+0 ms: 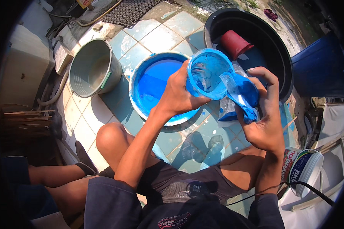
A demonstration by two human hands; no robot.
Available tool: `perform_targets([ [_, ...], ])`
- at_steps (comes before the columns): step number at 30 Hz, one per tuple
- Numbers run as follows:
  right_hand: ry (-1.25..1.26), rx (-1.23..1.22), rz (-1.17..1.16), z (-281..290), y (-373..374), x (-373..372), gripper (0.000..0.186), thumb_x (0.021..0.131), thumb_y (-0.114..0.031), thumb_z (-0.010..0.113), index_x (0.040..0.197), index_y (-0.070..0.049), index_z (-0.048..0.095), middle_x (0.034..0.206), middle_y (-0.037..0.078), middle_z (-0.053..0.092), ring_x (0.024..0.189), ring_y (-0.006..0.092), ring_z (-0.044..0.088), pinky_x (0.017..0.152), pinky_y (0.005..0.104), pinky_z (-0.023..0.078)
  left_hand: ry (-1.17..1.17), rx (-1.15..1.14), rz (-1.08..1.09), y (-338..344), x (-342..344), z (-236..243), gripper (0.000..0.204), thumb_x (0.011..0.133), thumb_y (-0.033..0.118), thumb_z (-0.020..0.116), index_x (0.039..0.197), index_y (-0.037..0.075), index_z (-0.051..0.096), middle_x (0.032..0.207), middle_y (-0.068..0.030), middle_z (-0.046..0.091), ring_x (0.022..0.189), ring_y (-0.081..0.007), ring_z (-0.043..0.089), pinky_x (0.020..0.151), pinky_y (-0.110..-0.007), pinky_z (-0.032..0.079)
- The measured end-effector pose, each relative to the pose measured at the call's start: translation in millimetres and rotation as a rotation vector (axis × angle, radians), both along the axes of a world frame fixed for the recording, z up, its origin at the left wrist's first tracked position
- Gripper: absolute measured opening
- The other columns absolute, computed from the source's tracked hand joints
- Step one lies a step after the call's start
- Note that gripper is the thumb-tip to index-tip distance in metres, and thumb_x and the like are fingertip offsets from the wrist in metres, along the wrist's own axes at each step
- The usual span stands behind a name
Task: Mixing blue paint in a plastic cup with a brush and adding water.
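While a grey-green bucket (pixel 84 63) stands on the tiled floor (pixel 160 38) at the left, a round basin (pixel 133 97) of bright blue liquid (pixel 154 80) sits just beside it. Next, the left hand (pixel 179 89) is closed around a blue-smeared cup (pixel 207 72), mouth facing up, in front of the basin's right edge. To its right, the right hand (pixel 264 120) pinches a plastic bag (pixel 246 93) of blue material between thumb and fingers, the bag's clear corner overlapping the cup's rim; whether they touch I cannot tell. Beyond that hand lies a wide black tub (pixel 269 42) with a red cup (pixel 234 44) inside, then a white paint pail (pixel 311 170) and, farthest right, a dark blue container (pixel 323 68)
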State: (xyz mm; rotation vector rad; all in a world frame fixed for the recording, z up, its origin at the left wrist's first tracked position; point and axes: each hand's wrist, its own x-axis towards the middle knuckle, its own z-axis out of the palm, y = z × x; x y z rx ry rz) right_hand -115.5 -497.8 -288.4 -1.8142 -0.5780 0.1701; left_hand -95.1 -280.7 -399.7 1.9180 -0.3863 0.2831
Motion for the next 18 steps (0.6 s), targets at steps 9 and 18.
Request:
perform_targets([
  [9,-0.093,0.007,-0.053,-12,1,5,0.032,0.083,0.005,0.071,0.104,-0.005,0.048,0.090,0.002,0.045,0.085,0.0087,0.044,0.076,0.0224,0.041,0.022,0.025,0.204,19,14,17,0.073,0.066,0.020,0.091,0.127,0.000,0.056,0.109,-0.0138,0.073,0.099,-0.0243,0.072,0.092,-0.035,0.055],
  [18,-0.183,0.024,-0.220,20,-64,14,0.029,0.081,-0.002,0.082,0.093,-0.005,0.055,0.131,0.018,0.060,0.108,0.0234,0.065,0.097,0.0355,0.052,0.208,0.419,0.207,185,45,33,0.077,0.069,0.031,0.093,0.134,0.008,0.056,0.123,-0.0108,0.067,0.114,-0.0247,0.065,0.103,-0.040,0.050],
])
